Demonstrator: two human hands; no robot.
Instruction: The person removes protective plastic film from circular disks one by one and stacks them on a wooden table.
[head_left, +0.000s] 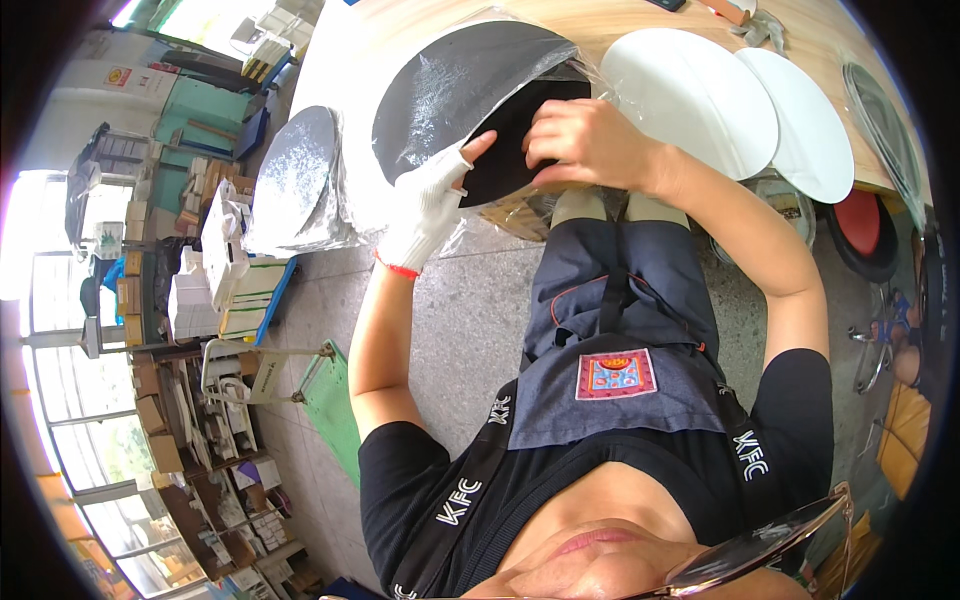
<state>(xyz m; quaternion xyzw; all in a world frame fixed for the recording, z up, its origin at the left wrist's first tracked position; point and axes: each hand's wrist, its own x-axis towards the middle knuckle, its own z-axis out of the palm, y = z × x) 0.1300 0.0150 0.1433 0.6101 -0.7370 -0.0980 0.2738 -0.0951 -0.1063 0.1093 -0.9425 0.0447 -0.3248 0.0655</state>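
A large black round sheet (440, 90) lies in a clear plastic bag at the table's near edge. Below its raised edge a second black round surface (510, 140) shows at the bag's mouth. My left hand (430, 195), in a white glove with bare fingertips and a red cuff, grips the bag at its near left side, one bare digit stretched along the opening. My bare right hand (590, 145) curls its fingers over the right part of the lower black surface; its fingertips are partly hidden. White round sheets (690, 100) lie right of the bag.
Another bagged stack of dark round sheets (295, 175) sits at the table's left edge. More bagged discs (880, 130) lie far right. A red and black round stool (850, 235) stands below them. On the left are a green-decked trolley (335, 410) and loaded shelves (190, 420).
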